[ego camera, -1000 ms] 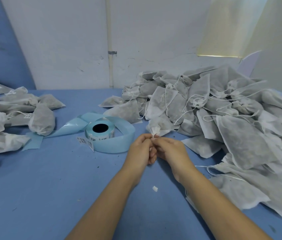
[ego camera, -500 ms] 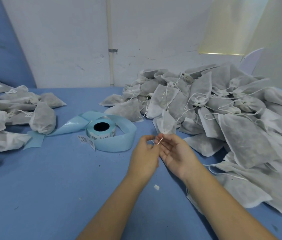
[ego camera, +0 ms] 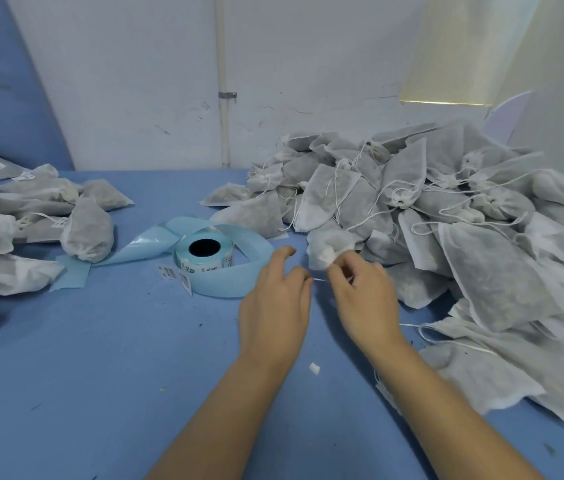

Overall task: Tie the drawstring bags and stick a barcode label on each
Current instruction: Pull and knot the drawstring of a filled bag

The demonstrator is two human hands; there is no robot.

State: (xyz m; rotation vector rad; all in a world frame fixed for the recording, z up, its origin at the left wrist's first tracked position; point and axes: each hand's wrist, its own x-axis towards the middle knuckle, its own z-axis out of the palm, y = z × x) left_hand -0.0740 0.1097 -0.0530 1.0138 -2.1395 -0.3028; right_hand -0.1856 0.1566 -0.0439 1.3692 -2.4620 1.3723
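Centrally, shows a blurred right hand (ego camera: 360, 299), fingers curled, pinching the gathered neck of a small grey drawstring bag (ego camera: 329, 245) at the near edge of a heap of bags (ego camera: 464, 237). Beside it, shows a left hand (ego camera: 275, 306), fingers relaxed, holding nothing, near a label roll (ego camera: 204, 265) on a blue table (ego camera: 100, 358).

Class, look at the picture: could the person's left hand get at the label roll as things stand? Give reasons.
Probably yes. The left hand hovers just right of the label roll with fingers loose; only bare blue table and the curled backing strip lie between.
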